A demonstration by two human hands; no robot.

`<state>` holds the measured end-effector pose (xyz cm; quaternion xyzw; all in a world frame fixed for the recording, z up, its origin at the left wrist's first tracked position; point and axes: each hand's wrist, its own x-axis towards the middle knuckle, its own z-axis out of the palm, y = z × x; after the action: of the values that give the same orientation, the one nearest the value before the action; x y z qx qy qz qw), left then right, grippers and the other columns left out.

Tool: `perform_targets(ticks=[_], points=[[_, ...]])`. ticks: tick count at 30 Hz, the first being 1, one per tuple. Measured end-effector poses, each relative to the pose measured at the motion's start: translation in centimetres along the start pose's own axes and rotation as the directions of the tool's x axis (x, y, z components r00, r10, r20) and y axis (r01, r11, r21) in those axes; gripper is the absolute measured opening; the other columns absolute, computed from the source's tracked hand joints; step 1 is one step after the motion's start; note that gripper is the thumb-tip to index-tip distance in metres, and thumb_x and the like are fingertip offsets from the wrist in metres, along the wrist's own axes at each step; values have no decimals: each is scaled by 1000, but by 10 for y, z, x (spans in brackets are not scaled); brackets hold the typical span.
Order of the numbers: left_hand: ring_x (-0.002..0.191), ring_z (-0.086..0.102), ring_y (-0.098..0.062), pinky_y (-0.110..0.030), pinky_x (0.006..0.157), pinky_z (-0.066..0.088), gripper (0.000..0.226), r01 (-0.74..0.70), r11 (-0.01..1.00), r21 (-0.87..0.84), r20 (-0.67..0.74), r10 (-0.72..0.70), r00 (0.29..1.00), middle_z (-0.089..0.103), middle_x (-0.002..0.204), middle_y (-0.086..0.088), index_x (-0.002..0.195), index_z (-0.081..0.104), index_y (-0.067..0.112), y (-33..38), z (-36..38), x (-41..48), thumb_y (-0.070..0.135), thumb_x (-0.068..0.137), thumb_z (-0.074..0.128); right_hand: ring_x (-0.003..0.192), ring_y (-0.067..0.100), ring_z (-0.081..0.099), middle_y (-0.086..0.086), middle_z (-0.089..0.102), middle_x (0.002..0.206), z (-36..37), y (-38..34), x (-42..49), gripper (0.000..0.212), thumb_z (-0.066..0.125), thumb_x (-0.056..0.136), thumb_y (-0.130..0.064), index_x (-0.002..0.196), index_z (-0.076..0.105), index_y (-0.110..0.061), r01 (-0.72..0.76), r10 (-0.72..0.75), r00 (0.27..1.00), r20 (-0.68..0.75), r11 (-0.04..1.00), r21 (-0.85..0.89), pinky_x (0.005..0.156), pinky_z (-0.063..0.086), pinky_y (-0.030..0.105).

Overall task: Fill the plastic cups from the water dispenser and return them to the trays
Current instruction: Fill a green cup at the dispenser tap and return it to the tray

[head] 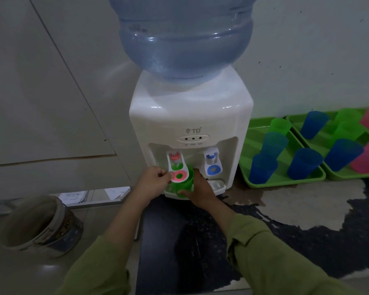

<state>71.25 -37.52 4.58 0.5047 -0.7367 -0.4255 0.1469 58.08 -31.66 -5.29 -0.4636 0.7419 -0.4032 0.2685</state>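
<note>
A white water dispenser [190, 116] with a blue bottle [183, 37] on top stands on the counter. My right hand [200, 188] grips a green plastic cup [182, 185] under the red tap, over the drip tray. My left hand [155, 180] pinches the red tap lever [178, 174]. The blue tap [212, 165] to the right is untouched. Two green trays, the nearer one [285, 182] and the farther one [349, 177], lie to the right with several blue, green and pink cups standing in them.
A worn bucket [41, 224] sits on the floor at the lower left. The dark counter [275, 209] shows pale wet-looking patches in front of the trays. A pale cabinet wall [41, 92] rises at the left.
</note>
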Motion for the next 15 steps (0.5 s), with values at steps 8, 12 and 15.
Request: perform_targets(ticks=[8,12,15], points=[[75,58,-22,-31,68,45,28,-60,981,185,-163,91,982,61,73,1,62,49,24,-18,21,14,28,87,61,118,20,52,5,53,128,0,3,1,66,78,73,-18,126,40,-12,-19,19,1000,2,999,40,96,44,29],[73,56,-21,-29,65,41,20,-88,980,177,-228,128,965,60,74,2,69,55,21,-20,26,19,27,88,61,116,22,52,8,54,127,-1,4,1,66,80,71,-18,125,42,-10,-16,17,1000,-20,999,39,93,42,25],[73,56,-20,-29,65,41,17,-122,980,155,-258,159,953,61,74,2,72,59,19,-25,28,20,26,86,62,117,21,52,7,54,128,-1,1,0,65,80,71,-18,125,43,-10,-24,26,999,-30,998,53,95,41,25]])
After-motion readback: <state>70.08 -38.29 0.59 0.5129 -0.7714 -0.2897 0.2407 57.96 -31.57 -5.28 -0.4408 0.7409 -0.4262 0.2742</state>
